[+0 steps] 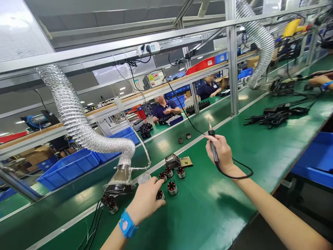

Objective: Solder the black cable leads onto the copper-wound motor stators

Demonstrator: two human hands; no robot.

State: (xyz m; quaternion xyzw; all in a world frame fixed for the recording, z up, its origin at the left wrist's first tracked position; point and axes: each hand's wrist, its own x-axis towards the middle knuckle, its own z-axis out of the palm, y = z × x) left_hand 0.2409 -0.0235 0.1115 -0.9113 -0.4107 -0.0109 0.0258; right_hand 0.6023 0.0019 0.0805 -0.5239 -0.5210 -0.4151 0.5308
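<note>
My right hand point(221, 152) is closed around the dark handle of a soldering iron point(213, 149), its metal tip pointing up and away, above the bench. A black cord loops from the handle past my wrist. My left hand point(147, 198), wearing a blue wrist strap point(127, 224), reaches over a small silver motor part point(160, 195) with a black-and-red top. Thumb and index finger are apart on either side of this part; any contact is hidden. Several similar motor parts point(172, 188) stand just beyond. A clear round container point(144, 178) is behind my left fingers.
A fume duct hood point(121, 178) hangs left of my left hand, beside more motor parts point(112, 205) with black wires. A soldering iron stand point(173, 160) with a sponge point(186, 161) sits behind. Black cables point(275, 116) lie right. Co-workers point(166, 109) sit across the line.
</note>
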